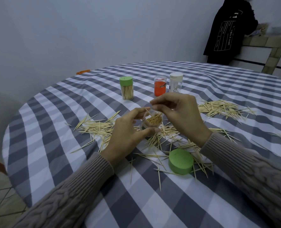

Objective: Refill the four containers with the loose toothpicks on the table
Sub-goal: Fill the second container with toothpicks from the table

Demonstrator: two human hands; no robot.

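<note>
— Far left of the checked tablecloth?
— Bare cloth, then a capped green-lidded container, upright and packed with toothpicks, toward the back.
— Nearer the front?
— Loose toothpicks scattered in a heap, just left of the left hand.
— And that hand?
— Curled round an open clear container, thumb on the near side, fingers on the far side; nearly full of toothpicks standing on end.
— Directly above the container?
— Right hand, fingertips pinched together over the rim; probably on a toothpick or two, too small to tell for sure.
— Behind the hands?
— Orange container with a clear top, and just beside it a white-capped container, almost empty, both upright.
— Front right?
— Loose green lid lying flat among more toothpicks.
— Further right?
— Another toothpick pile behind the right wrist.
— Background?
— Person in a black top standing at a tiled counter, far right.
</note>
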